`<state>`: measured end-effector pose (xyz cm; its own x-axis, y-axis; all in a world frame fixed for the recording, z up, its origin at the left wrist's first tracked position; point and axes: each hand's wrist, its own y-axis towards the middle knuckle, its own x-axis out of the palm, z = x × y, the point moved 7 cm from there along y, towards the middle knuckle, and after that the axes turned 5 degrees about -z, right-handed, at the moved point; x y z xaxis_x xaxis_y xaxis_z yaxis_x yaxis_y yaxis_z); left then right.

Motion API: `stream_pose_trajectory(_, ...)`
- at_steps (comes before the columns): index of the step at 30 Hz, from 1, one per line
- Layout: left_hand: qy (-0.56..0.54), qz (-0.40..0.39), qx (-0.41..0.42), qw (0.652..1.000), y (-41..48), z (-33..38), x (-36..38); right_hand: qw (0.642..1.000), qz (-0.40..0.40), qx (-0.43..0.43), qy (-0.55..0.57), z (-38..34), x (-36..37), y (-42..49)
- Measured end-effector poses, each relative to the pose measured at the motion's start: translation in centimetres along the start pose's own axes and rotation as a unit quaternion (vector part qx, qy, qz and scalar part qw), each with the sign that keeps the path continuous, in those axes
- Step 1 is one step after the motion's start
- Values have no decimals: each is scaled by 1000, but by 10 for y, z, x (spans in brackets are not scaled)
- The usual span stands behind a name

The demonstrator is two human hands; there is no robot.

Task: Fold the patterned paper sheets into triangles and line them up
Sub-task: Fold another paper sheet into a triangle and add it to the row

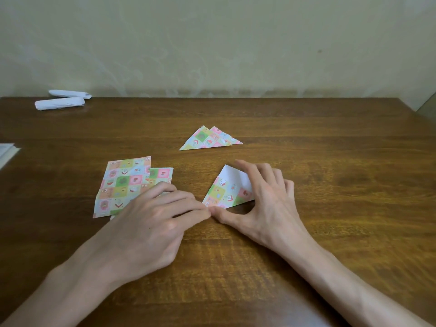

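Observation:
A patterned sheet (227,191) lies half folded into a triangle in the middle of the wooden table (330,173), its white underside showing at the top. My right hand (264,201) arches over it, fingers spread on its right side and thumb at its lower left corner. My left hand (151,218) reaches in from the left, fingertips touching that same corner. Two flat patterned sheets (122,185) lie overlapped at the left, partly under my left hand. Two folded triangles (208,139) lie overlapped farther back.
Two rolled white papers (61,101) lie at the table's far left corner. A white sheet edge (7,153) shows at the left border. A pale wall stands right behind the table.

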<state>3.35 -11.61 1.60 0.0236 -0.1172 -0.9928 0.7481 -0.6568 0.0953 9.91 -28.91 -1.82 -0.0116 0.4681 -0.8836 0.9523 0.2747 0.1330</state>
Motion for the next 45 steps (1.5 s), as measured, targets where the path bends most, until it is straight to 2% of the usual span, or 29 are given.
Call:
stream_pose_trajectory(7, -28, -10, -22, 999, 1, -9, 5, 997, -33, -2, 63, 9, -3, 6)
stream_pose_trajectory(15, -59, 13, -30, 998, -1, -13, 6, 984, -71, -29, 160, 26, -13, 10)
stream_pose_trajectory(23, -63, 13, -27, 998, -3, -18, 10, 969, -42, -28, 243, 44, -34, 21)
stream_pose_trajectory(25, -54, 16, -21, 998, -2, -20, 7, 970, -16, -9, 242, 47, -36, 21)
stream_pose_trajectory(27, -51, 16, -25, 998, -3, -24, 6, 983, 2, 9, 184, 50, -37, 20)
stream_pose_trajectory(30, -46, 13, -36, 998, -3, -29, 7, 990, -14, 5, 139, 48, -34, 18)
stream_pose_trajectory(36, -10, 32, -69, 997, 2, -30, 4, 975, -54, -1, 215, 42, -32, 18)
stream_pose_trajectory(41, 16, 25, -124, 992, 9, -29, 8, 942, -78, 14, 327, 35, -35, 14)
stream_pose_trajectory(45, 36, 44, -145, 988, 14, -25, 5, 948, -81, 39, 304, 35, -30, 12)
